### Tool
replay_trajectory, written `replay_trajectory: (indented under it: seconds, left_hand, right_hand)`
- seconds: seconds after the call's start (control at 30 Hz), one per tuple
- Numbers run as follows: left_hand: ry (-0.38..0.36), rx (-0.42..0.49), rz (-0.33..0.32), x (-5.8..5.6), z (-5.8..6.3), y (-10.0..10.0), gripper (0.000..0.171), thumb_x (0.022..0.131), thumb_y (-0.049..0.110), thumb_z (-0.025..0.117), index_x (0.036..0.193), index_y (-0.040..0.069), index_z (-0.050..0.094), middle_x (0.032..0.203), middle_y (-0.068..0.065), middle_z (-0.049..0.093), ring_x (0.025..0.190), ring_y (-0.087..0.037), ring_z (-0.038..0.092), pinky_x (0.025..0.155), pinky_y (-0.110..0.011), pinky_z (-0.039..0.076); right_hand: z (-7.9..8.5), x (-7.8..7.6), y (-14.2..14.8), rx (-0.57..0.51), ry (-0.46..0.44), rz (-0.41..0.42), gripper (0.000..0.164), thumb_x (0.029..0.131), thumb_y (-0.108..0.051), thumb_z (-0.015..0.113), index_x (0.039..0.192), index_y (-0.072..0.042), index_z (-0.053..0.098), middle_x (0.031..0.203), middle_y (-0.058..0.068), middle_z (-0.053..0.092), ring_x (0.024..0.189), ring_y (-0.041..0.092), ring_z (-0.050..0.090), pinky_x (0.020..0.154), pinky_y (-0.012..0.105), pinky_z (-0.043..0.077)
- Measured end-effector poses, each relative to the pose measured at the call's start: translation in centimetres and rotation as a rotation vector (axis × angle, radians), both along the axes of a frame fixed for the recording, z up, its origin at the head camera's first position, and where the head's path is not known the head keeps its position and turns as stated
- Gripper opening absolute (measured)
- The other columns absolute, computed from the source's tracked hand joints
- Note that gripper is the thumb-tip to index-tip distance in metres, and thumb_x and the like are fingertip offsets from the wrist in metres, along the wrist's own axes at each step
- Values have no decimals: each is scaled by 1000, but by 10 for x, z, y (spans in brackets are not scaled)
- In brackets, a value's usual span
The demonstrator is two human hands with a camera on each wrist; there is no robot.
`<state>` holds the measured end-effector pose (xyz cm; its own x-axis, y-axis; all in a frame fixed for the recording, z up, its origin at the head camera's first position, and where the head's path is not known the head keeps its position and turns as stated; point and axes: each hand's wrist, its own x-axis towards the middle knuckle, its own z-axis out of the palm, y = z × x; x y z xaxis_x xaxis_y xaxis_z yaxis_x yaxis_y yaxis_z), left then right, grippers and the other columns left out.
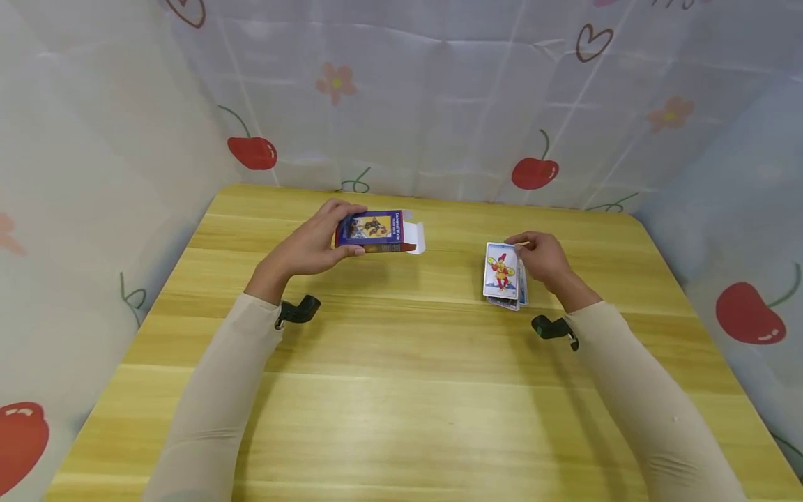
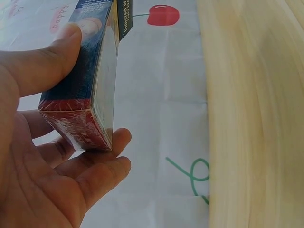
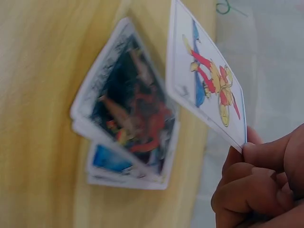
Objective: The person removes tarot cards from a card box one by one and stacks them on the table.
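My left hand (image 1: 316, 240) grips a blue and red tarot card box (image 1: 371, 229) between thumb and fingers, above the far part of the table. The box lies sideways, its white end flap (image 1: 414, 236) folded out to the right. In the left wrist view the thumb presses the face of the box (image 2: 71, 90). Over on the right, my right hand (image 1: 542, 259) pinches a tarot card (image 3: 209, 78) by its corner; it shows a figure in red and yellow. Beneath that card, a small fanned pile of tarot cards (image 3: 128, 109) rests on the table, a dark picture uppermost.
The light wooden table (image 1: 401, 418) spreads below both arms. A white curtain (image 1: 426, 104) printed with cherries, flowers and hearts hangs behind its far edge and along the sides. A dark wrist mount (image 1: 300, 310) sits at each cuff.
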<state>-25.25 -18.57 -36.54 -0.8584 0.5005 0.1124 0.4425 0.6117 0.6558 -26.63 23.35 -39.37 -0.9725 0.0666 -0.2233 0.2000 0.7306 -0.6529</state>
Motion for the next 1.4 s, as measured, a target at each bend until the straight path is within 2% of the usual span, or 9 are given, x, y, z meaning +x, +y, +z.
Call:
replay_trajectory:
  seconds: [0.07,0.13,0.33,0.5,0.73,0.97,1.2,1.3,1.4]
  left_hand:
    - [6,-1,-6,-1,0,1,68,92,30,70,149,14,37,147,-12,35,120,-27,45,105,-49,43]
    - [9,-2,-13,-1,-1,2,68,92,30,70,149,14,37,147,-12,35,120,-27,45,105,-49,42]
    - [10,-5,-13,-1,-2,3,69,91,31,71,149,14,37,146,-11,36,119,-27,46,104,-50,43]
    - [15,-2,-17,-1,-4,2,69,91,31,71,149,14,38,146,-12,36,119,-27,46,104,-50,43]
    - [22,8,-27,-2,-5,3,69,91,30,72,149,12,38,145,-11,37,118,-26,47,104,-48,43]
    - [20,10,-37,-1,-4,4,69,91,29,72,149,12,38,145,-12,37,119,-26,46,104,-48,42]
    - [16,15,-42,-2,-6,7,69,91,29,71,149,12,38,145,-12,37,119,-26,46,105,-48,42]
    - [12,16,-51,-3,-7,10,68,91,29,71,149,13,38,145,-11,37,119,-26,47,104,-48,43]
    - [10,10,-54,-3,-6,11,68,91,29,71,149,13,38,145,-12,37,118,-26,47,104,-49,43]
  right_hand:
    - [-6,0,7,-10,-19,-24,34,104,-15,39,130,-7,61,110,18,50,67,19,43,53,27,37]
    - [-13,0,13,-10,-35,-54,35,103,-14,40,130,-6,61,113,19,51,69,19,44,55,27,38]
    - [-27,0,20,70,-38,-116,32,102,-16,46,125,-2,63,127,22,55,103,29,49,77,32,44]
    - [-34,2,23,147,4,-125,32,101,-19,50,117,2,67,120,24,61,100,31,53,76,35,46]
    - [-40,4,25,235,39,-143,32,99,-22,51,114,-1,70,118,22,65,101,33,58,81,42,49]
    - [-39,5,23,271,38,-115,31,98,-22,52,108,-1,71,116,22,66,102,35,59,85,48,50]
    - [-38,4,27,271,42,-117,29,99,-22,51,108,-1,69,112,20,65,98,33,58,83,46,49]
    - [-30,9,25,244,102,-122,30,100,-24,50,110,-1,67,109,20,65,95,32,59,76,41,49]
    - [-15,16,10,138,207,-98,33,101,-28,52,113,-1,66,105,17,64,91,27,58,71,33,46]
